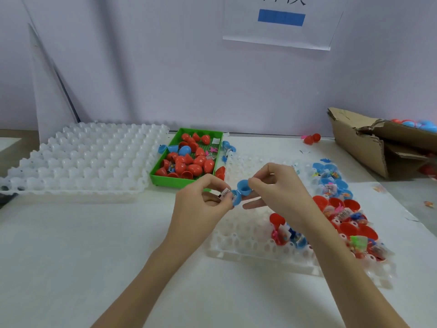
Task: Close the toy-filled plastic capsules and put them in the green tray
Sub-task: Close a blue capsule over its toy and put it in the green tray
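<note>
An open blue capsule (241,191) is held above the table between both hands, its two halves still apart. My left hand (201,200) pinches a small wrapped toy packet (225,193) against the lower blue half. My right hand (275,185) pinches the upper cup-shaped blue half. The green tray (165,178) stands just behind, holding several red capsules and one blue one. Several open red and blue capsule halves with toys (340,214) sit in a clear holder tray (248,247) to the right.
A large white moulded tray (82,157) lies at the left. A torn cardboard box (369,143) with more capsules stands at the back right. Loose blue halves (165,147) and a red capsule (312,138) lie near the wall.
</note>
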